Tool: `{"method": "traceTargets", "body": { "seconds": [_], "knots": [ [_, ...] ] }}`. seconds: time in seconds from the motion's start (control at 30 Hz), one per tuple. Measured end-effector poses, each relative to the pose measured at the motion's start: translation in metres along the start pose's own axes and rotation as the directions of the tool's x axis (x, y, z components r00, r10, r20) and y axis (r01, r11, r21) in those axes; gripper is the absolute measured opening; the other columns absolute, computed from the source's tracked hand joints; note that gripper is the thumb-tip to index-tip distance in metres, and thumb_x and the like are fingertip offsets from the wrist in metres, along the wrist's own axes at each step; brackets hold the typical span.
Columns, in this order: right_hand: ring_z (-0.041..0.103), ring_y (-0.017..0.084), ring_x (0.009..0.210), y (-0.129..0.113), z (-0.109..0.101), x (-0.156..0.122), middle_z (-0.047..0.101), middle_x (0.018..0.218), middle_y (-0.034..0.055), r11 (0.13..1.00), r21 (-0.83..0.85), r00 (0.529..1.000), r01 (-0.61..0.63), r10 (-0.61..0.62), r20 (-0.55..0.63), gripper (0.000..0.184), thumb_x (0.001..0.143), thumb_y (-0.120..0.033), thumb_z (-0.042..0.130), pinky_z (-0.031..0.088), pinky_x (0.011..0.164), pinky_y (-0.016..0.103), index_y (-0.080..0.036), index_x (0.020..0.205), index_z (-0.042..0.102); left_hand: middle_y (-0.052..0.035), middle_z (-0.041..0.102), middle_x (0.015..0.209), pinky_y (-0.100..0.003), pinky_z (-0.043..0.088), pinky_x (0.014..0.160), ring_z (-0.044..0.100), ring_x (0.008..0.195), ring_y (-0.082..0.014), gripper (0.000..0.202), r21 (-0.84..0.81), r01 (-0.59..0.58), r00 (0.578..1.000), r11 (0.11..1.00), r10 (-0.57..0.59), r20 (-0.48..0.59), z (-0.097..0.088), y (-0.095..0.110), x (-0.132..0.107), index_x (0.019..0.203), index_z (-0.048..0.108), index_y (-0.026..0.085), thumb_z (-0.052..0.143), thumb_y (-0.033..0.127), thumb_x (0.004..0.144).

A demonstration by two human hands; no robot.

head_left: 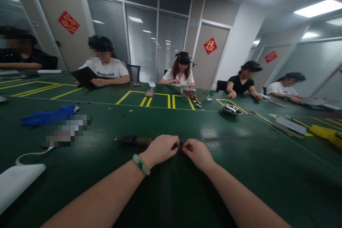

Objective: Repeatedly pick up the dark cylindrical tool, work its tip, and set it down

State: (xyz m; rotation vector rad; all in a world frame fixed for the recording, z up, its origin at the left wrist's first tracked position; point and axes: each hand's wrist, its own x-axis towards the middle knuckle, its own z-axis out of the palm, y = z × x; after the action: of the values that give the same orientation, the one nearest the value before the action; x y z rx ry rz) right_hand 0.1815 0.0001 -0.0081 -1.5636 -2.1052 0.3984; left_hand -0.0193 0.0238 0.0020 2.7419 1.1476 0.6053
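My left hand (163, 148), with a green and white bangle (141, 164) at its wrist, is closed in a pinch near the middle of the table. Facing it, my right hand (198, 152) pinches too, fingertips almost meeting those of the left. Something small and dark shows between the fingertips, too small to name. Just behind my hands lies a dark, cylindrical tool (135, 141) resembling an electric screwdriver, its narrow tip pointing left. My left hand hides part of it, and whether they touch I cannot tell.
Left on the green table (112, 181) are a blue glove (49, 115), a blurred-out device (68, 130) with a white cable and a white box (20, 185). A metal bowl (232, 110) and water bottle (212, 91) stand farther back. Several people sit opposite, one beside a wired metal box (187, 90).
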Motion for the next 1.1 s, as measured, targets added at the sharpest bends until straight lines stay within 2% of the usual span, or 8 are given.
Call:
{"method": "traceTargets", "body": {
  "seconds": [0.2,0.43,0.77,1.0,1.1],
  "knots": [
    [0.061,0.016,0.082,0.0023,0.0035,0.0004,0.068,0.088,0.001,0.999,0.048,1.0,-0.011,0.012,-0.01,0.011,0.085,-0.027,0.06,0.043,0.07,0.025,-0.021,0.089,0.068,-0.001,0.065,0.091,-0.03,0.044,0.076,0.061,0.086,-0.0189,0.008,0.008,0.012,1.0,1.0,-0.012,0.022,0.0006,-0.0007,0.0009,0.094,0.059,0.022,0.058,0.026,0.086],
    [0.062,0.015,0.079,0.003,0.0081,0.0015,0.069,0.087,0.0017,0.991,0.106,0.996,-0.085,0.088,-0.023,0.012,0.086,-0.028,0.06,0.044,0.068,0.025,-0.02,0.091,0.067,-0.002,0.065,0.091,-0.031,0.045,0.075,0.061,0.086,-0.019,0.008,0.01,0.025,0.999,1.0,-0.026,0.033,-0.0011,0.0025,0.0021,0.093,0.06,0.021,0.057,0.027,0.087],
    [0.062,0.015,0.082,0.0024,0.003,0.003,0.068,0.089,0.0007,0.999,0.043,1.0,-0.005,0.005,0.002,0.01,0.086,-0.027,0.06,0.043,0.073,0.025,-0.021,0.089,0.068,-0.0029,0.065,0.092,-0.032,0.046,0.081,0.061,0.091,-0.0191,0.008,0.012,0.004,0.999,1.0,-0.004,0.042,0.0016,0.0009,0.0015,0.093,0.06,0.02,0.056,0.027,0.089],
    [0.061,0.014,0.08,0.0054,0.0048,0.0034,0.068,0.088,0.0001,0.998,0.055,1.0,0.017,-0.017,-0.003,0.01,0.087,-0.027,0.06,0.042,0.071,0.024,-0.021,0.09,0.067,-0.0024,0.063,0.093,-0.03,0.046,0.073,0.061,0.087,-0.0185,0.011,0.022,0.043,0.997,0.999,-0.044,0.067,-0.0018,0.0037,0.0015,0.097,0.055,0.021,0.055,0.029,0.089],
    [0.061,0.015,0.081,0.004,0.004,0.003,0.067,0.088,0.0004,1.0,0.012,1.0,0.024,-0.024,0.002,0.01,0.088,-0.027,0.059,0.042,0.072,0.024,-0.021,0.09,0.067,-0.0029,0.063,0.09,-0.03,0.045,0.073,0.061,0.086,-0.0189,0.008,0.05,0.037,0.997,0.998,-0.041,0.073,-0.0018,0.0042,0.002,0.094,0.055,0.021,0.055,0.028,0.089]
  ]
}}
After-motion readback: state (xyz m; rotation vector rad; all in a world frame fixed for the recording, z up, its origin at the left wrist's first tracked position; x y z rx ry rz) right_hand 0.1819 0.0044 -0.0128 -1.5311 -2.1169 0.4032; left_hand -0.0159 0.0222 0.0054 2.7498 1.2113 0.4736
